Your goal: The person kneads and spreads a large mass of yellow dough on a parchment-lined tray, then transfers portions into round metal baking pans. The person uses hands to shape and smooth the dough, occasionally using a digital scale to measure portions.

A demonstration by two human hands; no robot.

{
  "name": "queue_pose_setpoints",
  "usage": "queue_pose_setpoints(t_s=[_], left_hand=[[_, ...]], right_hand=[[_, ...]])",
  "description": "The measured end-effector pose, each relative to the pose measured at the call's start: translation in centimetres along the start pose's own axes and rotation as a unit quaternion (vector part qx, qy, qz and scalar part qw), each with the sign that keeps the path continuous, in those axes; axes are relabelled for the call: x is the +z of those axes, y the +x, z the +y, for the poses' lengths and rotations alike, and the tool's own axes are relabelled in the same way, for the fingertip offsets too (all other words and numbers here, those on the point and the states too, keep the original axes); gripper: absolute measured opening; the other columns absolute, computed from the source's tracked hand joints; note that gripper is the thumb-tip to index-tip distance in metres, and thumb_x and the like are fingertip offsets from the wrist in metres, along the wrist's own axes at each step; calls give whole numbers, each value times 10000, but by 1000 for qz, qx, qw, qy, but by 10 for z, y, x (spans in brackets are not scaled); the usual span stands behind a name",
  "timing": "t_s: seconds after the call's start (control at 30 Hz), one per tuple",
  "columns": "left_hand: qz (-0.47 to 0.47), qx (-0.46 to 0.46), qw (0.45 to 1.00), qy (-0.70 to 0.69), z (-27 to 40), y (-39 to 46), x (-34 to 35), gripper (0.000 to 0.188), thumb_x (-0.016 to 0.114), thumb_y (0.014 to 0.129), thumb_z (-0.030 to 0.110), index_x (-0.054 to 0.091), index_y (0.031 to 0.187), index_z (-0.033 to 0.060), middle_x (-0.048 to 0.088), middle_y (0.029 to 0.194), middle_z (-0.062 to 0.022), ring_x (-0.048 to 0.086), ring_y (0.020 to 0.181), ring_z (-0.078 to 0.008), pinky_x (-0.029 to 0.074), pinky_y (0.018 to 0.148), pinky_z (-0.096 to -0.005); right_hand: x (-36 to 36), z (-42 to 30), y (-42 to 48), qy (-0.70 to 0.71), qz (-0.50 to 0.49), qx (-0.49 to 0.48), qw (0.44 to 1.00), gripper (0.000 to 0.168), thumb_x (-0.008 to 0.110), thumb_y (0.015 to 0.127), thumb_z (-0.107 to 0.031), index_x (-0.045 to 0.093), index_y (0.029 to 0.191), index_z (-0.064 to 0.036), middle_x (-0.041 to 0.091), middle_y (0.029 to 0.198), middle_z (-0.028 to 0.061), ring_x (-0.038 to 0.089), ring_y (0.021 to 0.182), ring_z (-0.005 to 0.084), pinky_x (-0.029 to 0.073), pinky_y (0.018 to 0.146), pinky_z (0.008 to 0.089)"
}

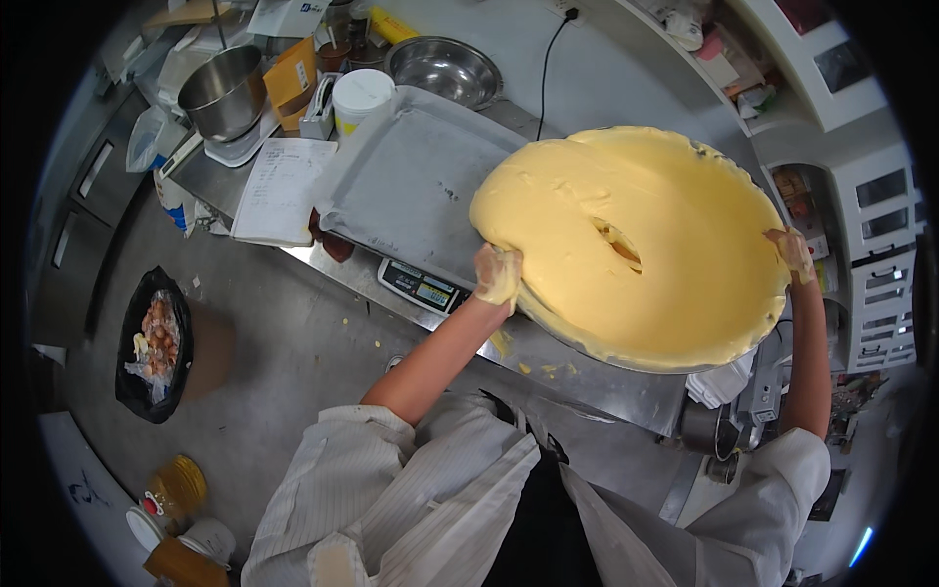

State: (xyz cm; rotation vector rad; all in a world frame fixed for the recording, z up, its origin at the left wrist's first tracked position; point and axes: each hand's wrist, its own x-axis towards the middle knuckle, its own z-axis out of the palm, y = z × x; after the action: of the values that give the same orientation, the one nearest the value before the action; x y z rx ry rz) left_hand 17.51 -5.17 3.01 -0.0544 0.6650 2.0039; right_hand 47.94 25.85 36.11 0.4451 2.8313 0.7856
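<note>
A large round metal mixing bowl (653, 369) holds thick pale-yellow batter (543, 205) and tilts to the left. The batter bulges at the left rim beside and over a paper-lined baking tray (425, 176). My left hand (499, 274) grips the bowl's near-left edge, and my right hand (794, 253) grips its right edge. Both hands are smeared with batter and seem thinly gloved. An elongated opening in the batter shows something orange-brown inside. Beneath the tray's near edge, a digital scale (422, 286) shows its lit display. The bowl's underside is hidden.
Batter drips mark the steel worktable (587, 374). An open notebook (282, 191), a white tub (362, 95), a steel mixer bowl (224, 92) and a shiny basin (444, 72) stand left and behind. A lined bin (158, 345) holds eggshells on the floor. A cord (546, 73) hangs at the wall.
</note>
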Motion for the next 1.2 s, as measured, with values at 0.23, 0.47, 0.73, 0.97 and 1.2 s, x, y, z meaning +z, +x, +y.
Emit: queue_pose_setpoints(t_s=[0.23, 0.47, 0.73, 0.97, 1.2], left_hand=[[29, 1, 999, 32, 0, 7, -7, 215, 401, 800, 30, 486, 971, -67, 585, 949, -191, 607, 827, -292, 510, 704, -352], [-75, 75, 980, 170, -14, 35, -46, 235, 404, 795, 43, 505, 983, -54, 579, 941, -202, 607, 825, -288, 518, 707, -371], [-19, -18, 997, -76, -18, 47, -32, 199, 395, 801, 32, 529, 937, -26, 585, 841, -112, 592, 719, -227, 482, 585, -291], [-115, 87, 983, -114, -1, 22, 14, 111, 435, 797, 21, 523, 865, 29, 546, 726, -57, 524, 562, -155, 424, 492, -248], [-274, 20, 881, -385, -37, 53, 13, 221, 294, 924, 223, 471, 902, 92, 499, 700, -36, 514, 597, -151, 449, 531, -250]], right_hand=[[5, 19, 11, -45, 39, -94, 994, 167, 498, 740, -61, 571, 889, -83, 634, 858, 16, 608, 729, 225, 475, 766, 332], [20, 46, 32, -226, 132, -162, 951, 204, 545, 732, -76, 550, 933, -108, 597, 946, -43, 574, 765, 159, 476, 714, 305], [-15, 1, 31, -24, 2, -38, 999, 194, 525, 758, -185, 606, 915, -105, 638, 878, 67, 602, 794, 272, 461, 753, 386], [67, 7, -84, 37, -30, 137, 989, 290, 500, 781, -238, 618, 998, -86, 628, 848, 158, 597, 794, 326, 479, 686, 387], [138, -43, -131, 289, -7, 265, 920, 247, 503, 800, -196, 631, 965, -64, 640, 845, 158, 613, 784, 308, 484, 697, 369]])
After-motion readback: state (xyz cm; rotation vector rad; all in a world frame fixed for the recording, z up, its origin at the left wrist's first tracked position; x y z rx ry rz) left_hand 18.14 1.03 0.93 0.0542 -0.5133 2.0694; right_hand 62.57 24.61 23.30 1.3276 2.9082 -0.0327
